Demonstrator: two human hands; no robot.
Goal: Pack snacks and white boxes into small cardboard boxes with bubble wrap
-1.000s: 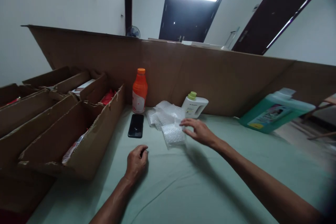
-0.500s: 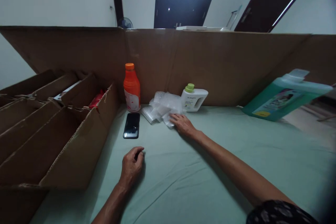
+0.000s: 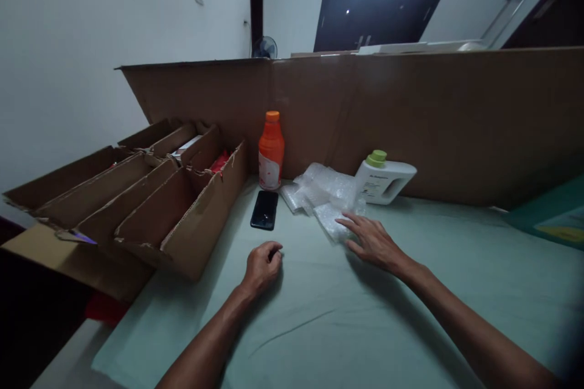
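Note:
My right hand [image 3: 369, 239] is open, its fingers spread at the near edge of a loose pile of clear bubble wrap [image 3: 319, 185]. The fingertips are over or lightly touching the front piece; I cannot tell which. My left hand [image 3: 263, 266] rests on the green sheet [image 3: 292, 304], fingers loosely curled in, with nothing visible in it. Just beyond it lies a black phone [image 3: 264, 210], face up. Behind the phone stands an orange bottle [image 3: 271, 149] with an orange cap. Touching the wrap's right side is a white handled bottle [image 3: 385, 180] with a green cap.
On the left stands a cardboard box with dividers [image 3: 205, 225], a red item [image 3: 220, 161] in one compartment. A tall cardboard panel [image 3: 310, 91] runs along the back. At the right edge a green jug [image 3: 552, 219] is partly cut off.
My view has swung to the left. My right hand has drawn back and spread its fingers, and the front piece of bubble wrap lies farther out from the pile. My left hand stays curled.

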